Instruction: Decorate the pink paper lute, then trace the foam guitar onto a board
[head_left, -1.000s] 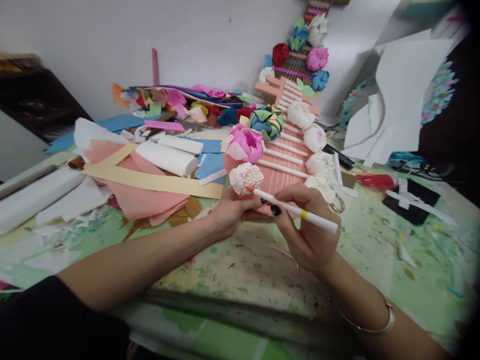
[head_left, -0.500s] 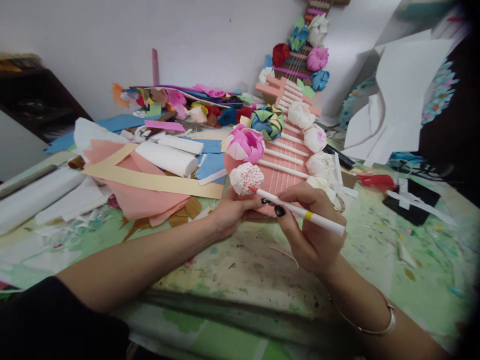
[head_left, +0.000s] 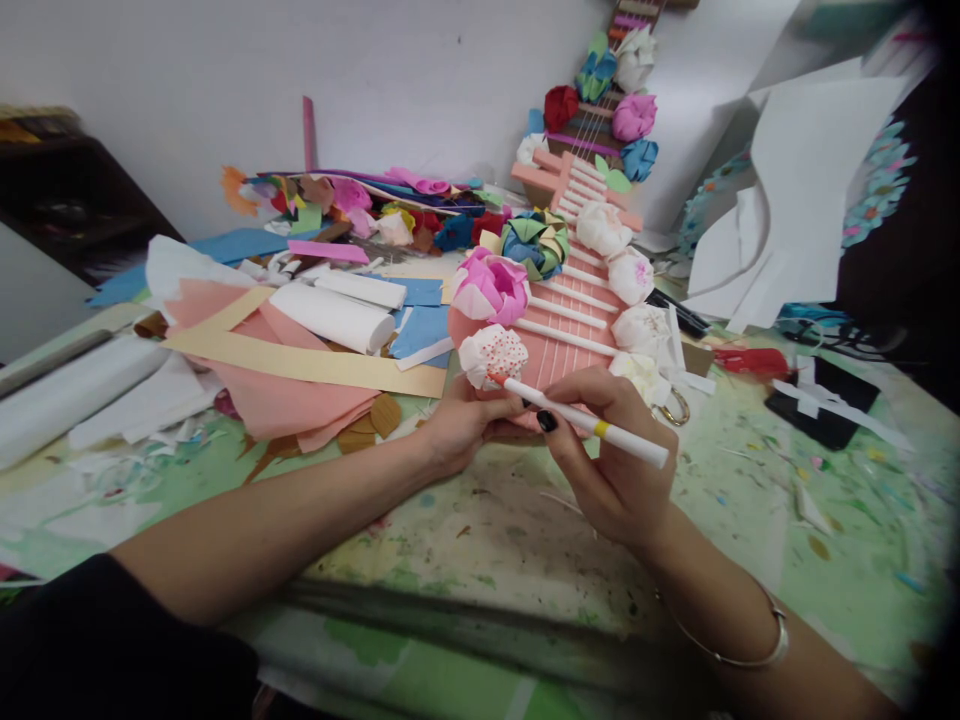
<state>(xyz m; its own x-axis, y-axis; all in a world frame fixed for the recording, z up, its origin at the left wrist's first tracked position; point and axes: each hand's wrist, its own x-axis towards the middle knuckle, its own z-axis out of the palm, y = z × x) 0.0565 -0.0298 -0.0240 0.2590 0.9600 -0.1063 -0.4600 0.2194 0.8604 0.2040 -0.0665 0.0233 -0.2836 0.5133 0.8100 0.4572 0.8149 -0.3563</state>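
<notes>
Green table (head_left: 757,520), right hand (head_left: 622,465) slanting marker (head_left: 581,419), left hand (head_left: 459,432) gripping pink craft (head_left: 556,352)

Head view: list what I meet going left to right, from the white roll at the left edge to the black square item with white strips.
White roll → salmon paper → left hand → right hand, holding a white pen → black square item.
</notes>
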